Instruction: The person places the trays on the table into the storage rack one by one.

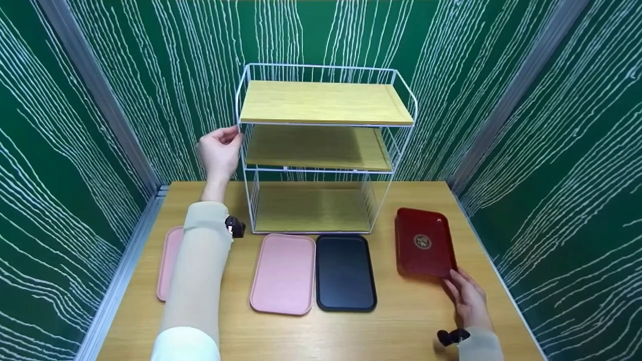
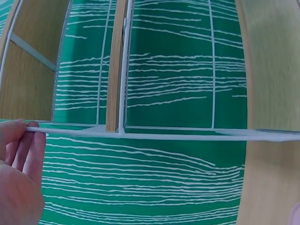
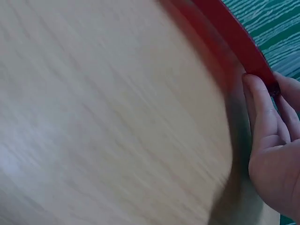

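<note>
My left hand (image 1: 219, 149) pinches the white wire upright on the left side of a three-tier rack (image 1: 326, 122) with wooden shelves. In the left wrist view, the thumb and fingers of the left hand (image 2: 21, 173) close round that thin wire post (image 2: 79, 131). At the right, my right hand (image 1: 467, 297) grips the near right corner of a dark red tray (image 1: 426, 250) bearing a round gold emblem. The right wrist view has the red tray (image 3: 239, 42) edge-on, pinched between thumb and fingers of the right hand (image 3: 276, 140), with its shadow on the wood below.
Before the rack, a pink tray (image 1: 283, 276) and a black tray (image 1: 346, 273) lie side by side on the wooden table (image 1: 401, 326). Another pink tray (image 1: 168, 263) is partly hidden under the left forearm. Green patterned walls (image 1: 567, 150) enclose the table.
</note>
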{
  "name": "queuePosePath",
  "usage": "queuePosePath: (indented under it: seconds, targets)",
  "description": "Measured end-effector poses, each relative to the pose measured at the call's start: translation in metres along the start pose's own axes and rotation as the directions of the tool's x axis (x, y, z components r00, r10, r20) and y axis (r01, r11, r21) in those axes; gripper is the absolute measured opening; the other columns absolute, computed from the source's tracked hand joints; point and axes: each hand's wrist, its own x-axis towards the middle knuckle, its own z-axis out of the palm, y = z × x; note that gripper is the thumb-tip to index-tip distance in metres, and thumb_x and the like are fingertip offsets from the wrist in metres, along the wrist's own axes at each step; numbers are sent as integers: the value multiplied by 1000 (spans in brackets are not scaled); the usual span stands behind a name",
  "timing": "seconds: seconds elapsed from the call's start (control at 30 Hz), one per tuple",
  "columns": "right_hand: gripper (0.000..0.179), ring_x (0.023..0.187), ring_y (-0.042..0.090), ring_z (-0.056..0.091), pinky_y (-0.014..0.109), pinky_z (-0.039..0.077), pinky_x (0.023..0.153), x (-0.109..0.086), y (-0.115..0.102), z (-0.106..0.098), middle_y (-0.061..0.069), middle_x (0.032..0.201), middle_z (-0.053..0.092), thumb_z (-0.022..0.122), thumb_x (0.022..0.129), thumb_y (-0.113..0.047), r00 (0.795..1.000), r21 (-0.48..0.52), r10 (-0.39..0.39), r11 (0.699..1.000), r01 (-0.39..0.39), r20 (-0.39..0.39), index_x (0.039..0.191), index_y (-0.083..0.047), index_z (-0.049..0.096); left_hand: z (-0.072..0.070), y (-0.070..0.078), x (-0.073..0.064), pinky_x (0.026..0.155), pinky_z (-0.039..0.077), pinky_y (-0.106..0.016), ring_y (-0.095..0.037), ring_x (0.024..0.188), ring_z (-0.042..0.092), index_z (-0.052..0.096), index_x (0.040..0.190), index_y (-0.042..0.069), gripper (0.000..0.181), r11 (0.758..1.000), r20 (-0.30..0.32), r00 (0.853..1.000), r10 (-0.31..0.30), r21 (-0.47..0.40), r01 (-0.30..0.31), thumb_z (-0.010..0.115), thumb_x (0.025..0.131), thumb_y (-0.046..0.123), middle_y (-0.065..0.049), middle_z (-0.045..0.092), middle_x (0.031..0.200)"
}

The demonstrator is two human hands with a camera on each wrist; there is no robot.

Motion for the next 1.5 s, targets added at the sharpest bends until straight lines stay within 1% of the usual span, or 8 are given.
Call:
queuePosePath:
  seconds: [0.07,0.13,0.33,0.6,0.87,1.0,1.17,1.5]
  targets:
    - [47,119,15,72,24,54,100,-6,-1,3,-5,124,76,84,92,-5,1000,49,22,999,-22,1,131,-29,76,-1,1,0,92,61,-29,-20,100,75,81,116,5,17,1000,7,1000,9,22,-9,76,101,8,-10,80,113]
    - [50,121,15,71,23,54,99,-11,-3,7,-6,115,79,86,90,-6,999,88,35,995,-36,15,132,-32,75,-2,2,0,92,61,-29,-20,100,75,81,116,6,17,999,23,1000,16,46,-17,75,101,9,-10,80,113]
    - [47,118,16,73,23,54,99,-24,-7,24,-4,117,79,86,90,-4,998,171,-23,985,13,58,130,-28,77,-4,2,0,89,61,-28,-21,98,75,81,116,6,16,997,31,999,28,75,-30,74,100,6,-12,79,113]
    - [37,107,16,76,26,55,98,-41,-10,44,1,106,79,84,90,0,996,189,-84,979,78,27,121,-21,80,-7,1,2,90,61,-28,-20,100,74,81,116,6,16,999,41,999,10,47,-12,74,101,8,-11,79,114]
    - [19,92,16,79,23,60,84,-52,-24,62,3,103,80,79,94,0,987,202,-144,971,129,65,105,-14,82,-6,1,2,91,61,-27,-20,100,75,81,115,6,16,998,52,999,14,60,-17,75,101,10,-12,79,114]
    - [18,90,19,80,24,61,82,-59,-29,72,7,105,80,74,97,2,969,247,-209,954,171,134,110,-10,80,-4,1,2,89,62,-28,-21,98,75,81,113,5,15,997,54,998,25,68,-28,77,100,9,-13,79,111]
    - [36,105,24,78,26,61,85,-75,-35,83,6,119,80,75,97,1,950,328,-245,929,172,196,128,-16,80,0,1,2,89,62,-28,-20,98,75,81,113,5,14,997,80,996,37,62,-42,77,99,8,-11,79,109]
    - [45,113,24,76,28,61,88,-102,-44,123,4,128,77,78,94,2,930,432,-292,885,175,222,135,-16,75,-8,1,1,89,62,-28,-20,99,75,81,113,5,15,996,68,998,1,91,-7,78,99,8,-11,80,110]
